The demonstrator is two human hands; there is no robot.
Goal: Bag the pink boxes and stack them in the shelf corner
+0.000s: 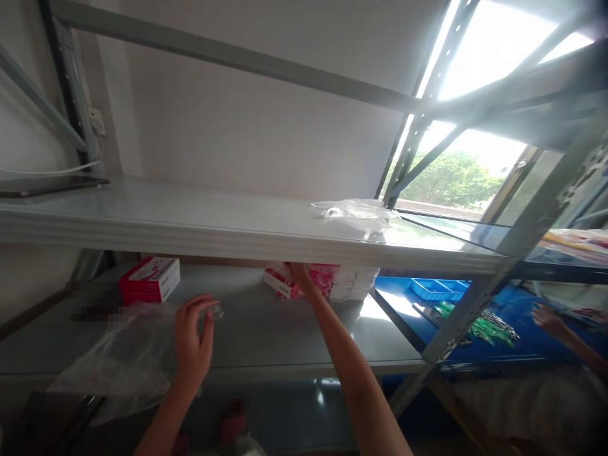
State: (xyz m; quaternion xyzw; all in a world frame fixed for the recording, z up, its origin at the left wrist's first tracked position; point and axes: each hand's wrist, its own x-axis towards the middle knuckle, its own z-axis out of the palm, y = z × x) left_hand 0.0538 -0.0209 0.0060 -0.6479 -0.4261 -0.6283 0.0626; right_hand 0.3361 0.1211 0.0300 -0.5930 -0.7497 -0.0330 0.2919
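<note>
My left hand (194, 332) is above the lower shelf, fingers curled toward the thumb. A clear plastic bag (128, 361) hangs from it to the left, and a bit of clear plastic shows at the fingertips. Farther back, my right hand (298, 276) reaches under the upper shelf and grips a small red-and-white box (279, 284), which sits at a slant; the shelf edge hides part of the fingers. Beside that hand are pink packets (325, 278) and a stack of white boxes (354, 283).
A red-and-white box (149, 280) stands at the lower shelf's left. On the upper shelf (213, 215) lie crumpled clear plastic (356, 212) and a flat dark device (52, 185). A metal post (475, 297) rises at right; beyond it another person's hand (551, 320) is near green packets (489, 329).
</note>
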